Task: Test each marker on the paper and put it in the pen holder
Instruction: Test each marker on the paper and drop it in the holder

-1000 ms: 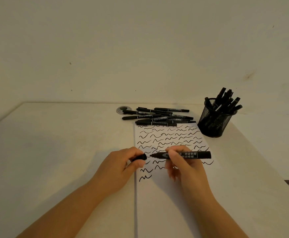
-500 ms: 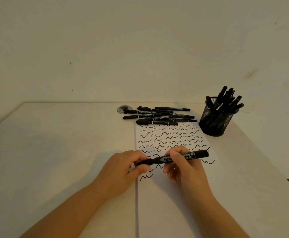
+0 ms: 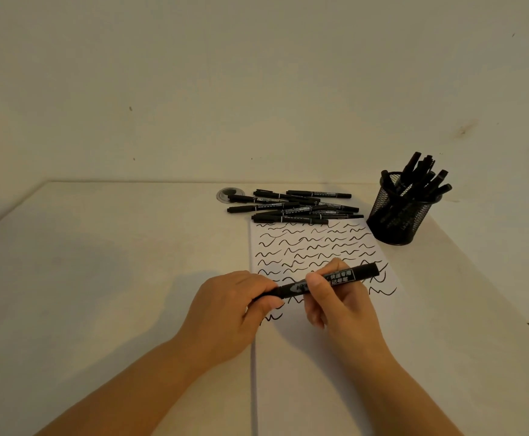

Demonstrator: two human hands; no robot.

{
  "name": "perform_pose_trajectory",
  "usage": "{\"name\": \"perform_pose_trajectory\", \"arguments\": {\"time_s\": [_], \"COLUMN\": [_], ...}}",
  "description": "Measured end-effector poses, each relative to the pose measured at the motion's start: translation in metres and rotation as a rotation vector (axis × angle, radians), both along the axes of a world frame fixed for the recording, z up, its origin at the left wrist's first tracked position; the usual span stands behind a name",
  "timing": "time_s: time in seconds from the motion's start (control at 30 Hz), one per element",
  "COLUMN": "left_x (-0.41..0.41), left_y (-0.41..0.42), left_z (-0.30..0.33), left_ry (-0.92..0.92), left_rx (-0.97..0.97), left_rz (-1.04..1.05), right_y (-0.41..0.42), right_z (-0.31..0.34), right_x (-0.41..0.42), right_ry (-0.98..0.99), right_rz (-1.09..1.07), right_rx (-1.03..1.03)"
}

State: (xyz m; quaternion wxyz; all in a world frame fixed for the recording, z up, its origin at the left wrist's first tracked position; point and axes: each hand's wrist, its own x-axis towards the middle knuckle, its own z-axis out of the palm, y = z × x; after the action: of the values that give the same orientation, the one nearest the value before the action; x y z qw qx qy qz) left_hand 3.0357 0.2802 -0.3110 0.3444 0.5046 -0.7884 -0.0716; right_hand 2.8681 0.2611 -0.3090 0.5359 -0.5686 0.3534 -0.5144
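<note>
A thick black marker [image 3: 338,278] lies across both hands above the white paper [image 3: 307,357]. My right hand [image 3: 342,306] grips its barrel. My left hand [image 3: 231,309] is closed around the cap end, and the cap sits on the marker. Black squiggles cover the paper's far half. A pile of several black markers [image 3: 294,206] lies at the paper's far edge. The black mesh pen holder [image 3: 398,215] stands to the right of the paper and holds several markers.
The white table [image 3: 99,262] meets a plain wall at the back. A round cable grommet [image 3: 229,194] sits just left of the marker pile. The table's right edge runs diagonally past the pen holder.
One second ago the cap was off in my left hand and the tip was bare. The hands have come together and the cap is now on the marker.
</note>
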Motion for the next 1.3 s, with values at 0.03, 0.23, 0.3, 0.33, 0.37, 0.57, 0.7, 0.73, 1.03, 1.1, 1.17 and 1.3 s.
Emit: {"name": "perform_pose_trajectory", "arguments": {"time_s": [0.03,0.23,0.3,0.33,0.37,0.57,0.7,0.73,1.03,1.1,1.17,1.3], "left_x": [0.0,0.001,0.003,0.004,0.004,-0.002,0.004,0.002,-0.036,-0.042,-0.045,-0.034], "left_y": [0.0,-0.002,-0.002,-0.002,-0.003,-0.005,-0.012,-0.014,-0.044,-0.06,-0.083,-0.146], "left_z": [-0.001,-0.007,-0.007,-0.006,-0.006,-0.001,0.011,0.015,0.071,0.081,0.087,0.081], "left_ry": [0.012,0.331,0.381,0.378,0.371,0.303,0.151,0.095,-0.197,-0.135,-0.067,-0.107], "left_rx": [0.025,0.351,0.422,0.441,0.448,0.269,0.223,0.203,-0.215,-0.214,-0.152,0.07], "left_rz": [-0.008,-0.133,-0.181,-0.196,-0.2,0.037,0.18,0.18,0.081,0.041,0.075,0.243], "right_y": [0.0,0.001,0.002,0.002,0.002,-0.003,-0.001,-0.004,-0.046,-0.06,-0.074,-0.107], "right_z": [0.0,-0.004,-0.006,-0.006,-0.007,-0.003,0.004,0.009,0.06,0.073,0.087,0.11], "right_x": [0.0,0.0,0.0,0.0,0.0,0.003,-0.003,-0.005,-0.04,-0.053,-0.065,-0.091], "right_ry": [-0.007,-0.025,-0.03,-0.026,-0.018,0.229,0.386,0.519,1.097,1.107,1.086,0.76], "right_rz": [0.013,0.071,0.081,0.075,0.063,-0.224,-0.379,-0.404,-0.382,-0.374,-0.424,-0.566], "right_rx": [-0.008,-0.055,-0.059,-0.058,-0.054,-0.001,-0.286,-0.485,-1.066,-0.991,-0.855,-0.548]}}
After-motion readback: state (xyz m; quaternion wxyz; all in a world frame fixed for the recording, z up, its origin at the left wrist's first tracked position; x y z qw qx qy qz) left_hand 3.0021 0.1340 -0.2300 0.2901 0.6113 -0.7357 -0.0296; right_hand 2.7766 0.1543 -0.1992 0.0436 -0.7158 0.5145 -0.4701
